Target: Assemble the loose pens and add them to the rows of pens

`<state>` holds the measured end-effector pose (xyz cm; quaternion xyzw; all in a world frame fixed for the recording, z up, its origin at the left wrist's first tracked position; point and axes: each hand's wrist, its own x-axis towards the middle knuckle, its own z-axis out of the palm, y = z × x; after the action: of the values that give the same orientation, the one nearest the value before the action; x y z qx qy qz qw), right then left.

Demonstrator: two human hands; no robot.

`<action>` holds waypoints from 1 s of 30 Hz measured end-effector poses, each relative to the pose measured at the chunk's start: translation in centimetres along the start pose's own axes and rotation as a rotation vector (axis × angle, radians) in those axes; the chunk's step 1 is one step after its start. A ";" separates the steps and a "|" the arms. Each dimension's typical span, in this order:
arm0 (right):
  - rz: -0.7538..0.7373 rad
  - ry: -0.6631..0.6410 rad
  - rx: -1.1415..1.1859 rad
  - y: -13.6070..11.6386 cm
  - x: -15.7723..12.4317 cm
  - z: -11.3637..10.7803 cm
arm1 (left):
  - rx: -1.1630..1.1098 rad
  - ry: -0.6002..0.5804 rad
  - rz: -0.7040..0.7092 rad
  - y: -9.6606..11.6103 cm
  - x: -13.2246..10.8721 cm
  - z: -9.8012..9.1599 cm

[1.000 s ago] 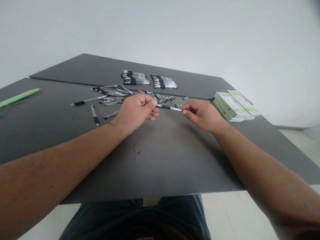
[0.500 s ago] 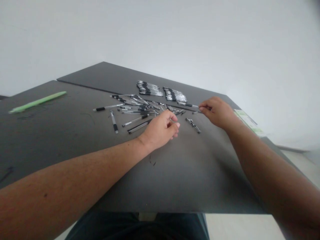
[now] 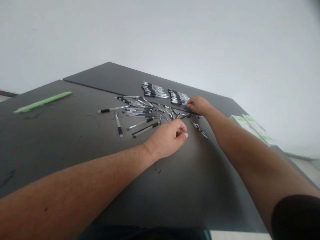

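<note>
My right hand (image 3: pixel 198 105) reaches to the near right end of a neat row of pens (image 3: pixel 176 97). Its fingers are pinched on a pen at the row's lower edge, mostly covered by the fingertips. Another tidy row of clear pens with black grips (image 3: pixel 153 90) lies just to the left. My left hand (image 3: pixel 171 138) rests low over the table in front of a loose heap of pens (image 3: pixel 140 110). Its fingers are curled, thumb against forefinger; what they hold, if anything, is hidden.
Small pen parts (image 3: pixel 199 130) lie right of my left hand. A long green object (image 3: pixel 43 101) is at the far left. Green-and-white packets (image 3: pixel 250 128) lie by the right edge. The dark table (image 3: pixel 85 74) has a seam behind the heap, and a white wall stands behind.
My right hand has moved left with the pen, up to the right-hand row. The thumb and forefinger of my left hand have come together. The view has shifted slightly.
</note>
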<state>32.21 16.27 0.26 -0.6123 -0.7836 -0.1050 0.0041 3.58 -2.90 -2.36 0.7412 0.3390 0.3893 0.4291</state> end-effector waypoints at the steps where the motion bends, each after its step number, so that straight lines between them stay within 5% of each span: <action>1: 0.006 0.002 -0.003 0.0 0.2 0.1 | 0.004 -0.003 -0.001 0.1 0.0 0.0; 30: 0.102 0.043 0.034 -1.8 1.9 0.6 | 0.060 -0.069 -0.018 0.5 0.0 -0.4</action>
<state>30.06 17.82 -0.33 -0.6488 -0.7529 -0.1045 0.0366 3.30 -2.99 -1.78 0.7636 0.3420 0.3495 0.4216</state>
